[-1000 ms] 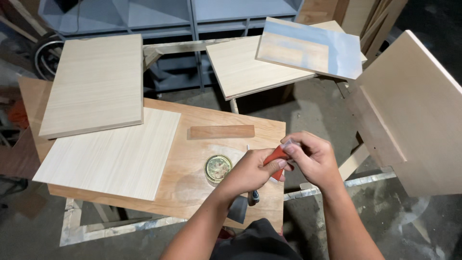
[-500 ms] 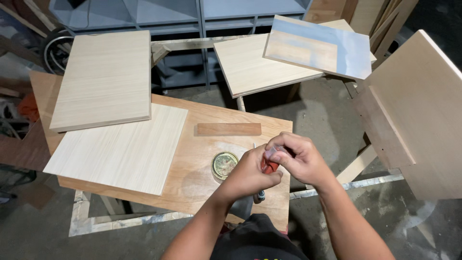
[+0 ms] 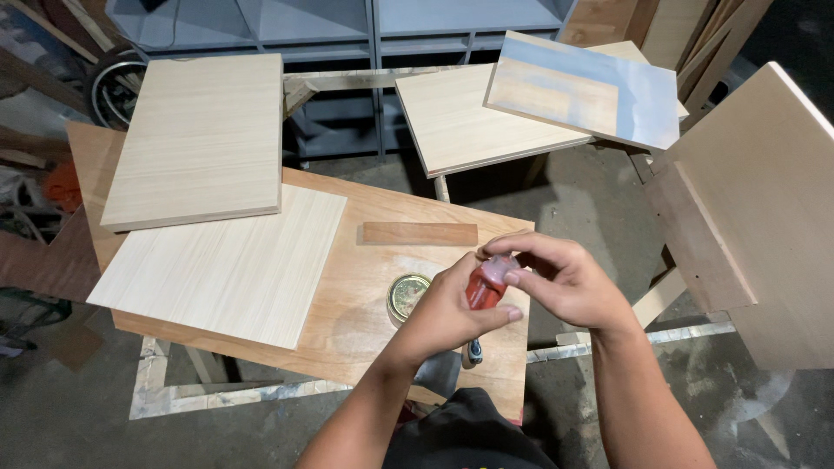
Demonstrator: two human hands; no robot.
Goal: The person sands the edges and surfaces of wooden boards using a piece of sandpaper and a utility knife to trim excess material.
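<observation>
Over the near right corner of the plywood worktop (image 3: 347, 334), both hands meet around a small red bottle (image 3: 480, 288). Left hand (image 3: 447, 314) wraps the bottle's body from below, fingers curled, thumb laid along its lower side. Right hand (image 3: 560, 282) comes in from the right, thumb and fingertips pinched together on the pale cap (image 3: 497, 267) at the bottle's top. Bottle tilted, held above the worktop, not touching it.

Just left of the left hand, a round brass-coloured tin lid (image 3: 408, 295) lies flat on the worktop. Beyond the hands, a short wooden strip (image 3: 420, 233) lies parallel to the far edge. Pale wood panel (image 3: 221, 265) covers the worktop's left half; a second panel (image 3: 200, 139) overlaps its far left corner. Small dark object (image 3: 474, 351) at the near edge under the left wrist, too hidden to identify.

Off the worktop: two more panels (image 3: 486, 122) stacked beyond the far right corner, the upper one (image 3: 586, 87) partly blue-grey. Large board (image 3: 764, 208) leans at right.
</observation>
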